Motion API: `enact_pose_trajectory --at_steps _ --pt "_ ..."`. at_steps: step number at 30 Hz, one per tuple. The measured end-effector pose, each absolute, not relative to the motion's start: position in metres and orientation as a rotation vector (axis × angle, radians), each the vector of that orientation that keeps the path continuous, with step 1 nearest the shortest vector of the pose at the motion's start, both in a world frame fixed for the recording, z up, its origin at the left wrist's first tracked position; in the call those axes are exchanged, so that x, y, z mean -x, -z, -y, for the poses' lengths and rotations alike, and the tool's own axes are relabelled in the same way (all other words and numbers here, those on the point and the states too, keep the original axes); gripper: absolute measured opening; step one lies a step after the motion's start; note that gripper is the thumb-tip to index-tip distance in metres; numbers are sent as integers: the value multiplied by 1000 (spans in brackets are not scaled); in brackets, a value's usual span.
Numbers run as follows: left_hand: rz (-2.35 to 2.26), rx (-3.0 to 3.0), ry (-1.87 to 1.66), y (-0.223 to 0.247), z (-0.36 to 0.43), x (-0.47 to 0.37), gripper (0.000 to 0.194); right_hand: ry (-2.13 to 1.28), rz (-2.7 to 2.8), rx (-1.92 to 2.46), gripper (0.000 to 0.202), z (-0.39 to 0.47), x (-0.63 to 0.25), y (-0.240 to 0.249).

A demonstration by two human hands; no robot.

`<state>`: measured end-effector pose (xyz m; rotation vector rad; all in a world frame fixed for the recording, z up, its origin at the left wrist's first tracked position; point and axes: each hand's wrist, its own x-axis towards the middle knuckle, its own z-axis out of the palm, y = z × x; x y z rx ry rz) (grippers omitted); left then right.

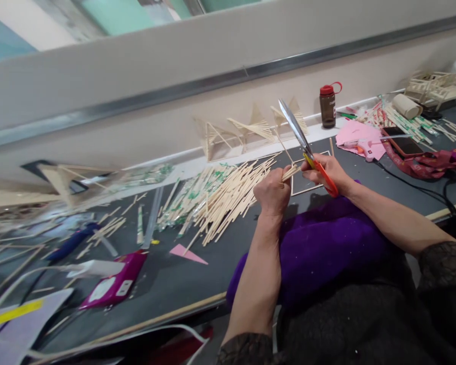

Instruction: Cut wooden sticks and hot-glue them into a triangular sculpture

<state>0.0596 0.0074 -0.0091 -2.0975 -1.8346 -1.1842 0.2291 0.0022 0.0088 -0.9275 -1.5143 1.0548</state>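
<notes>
L hand (273,191): fist gripped wooden sticks (291,173); 
R hand (329,170): clasped orange-handled scissors (306,147), blades up, w/ handle beside stick ends

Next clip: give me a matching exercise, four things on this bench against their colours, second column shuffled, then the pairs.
Things:
1. scissors handles
2. bottle cap
3. cloth under the forearms
4. glue gun

Colours:
A. purple
B. pale pink
C. orange
D. red

Pairs: 1-C, 2-D, 3-A, 4-B. The right hand holds the scissors; the left hand grips wooden sticks.
</notes>
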Motion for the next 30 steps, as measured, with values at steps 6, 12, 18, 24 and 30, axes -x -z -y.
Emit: enact_pose_trajectory --at_steps 6,12,18,24,30 --pt "1862 2101 1147 10 -7 -61 42 -1052 1518 922 27 -3 -229 -8" --pt "1912 2102 1086 8 -5 -63 40 -1034 1533 898 30 -5 -230 -4" --pt "1945 2096 1003 8 -5 -63 39 -1030 1550 896 34 -7 -229 -1" --pt "1882 2177 1076 14 -8 -61 34 -976 1584 826 36 -7 -230 -2" --pt "2010 2213 728 9 -4 -65 24 -957 1589 728 36 -9 -231 0"
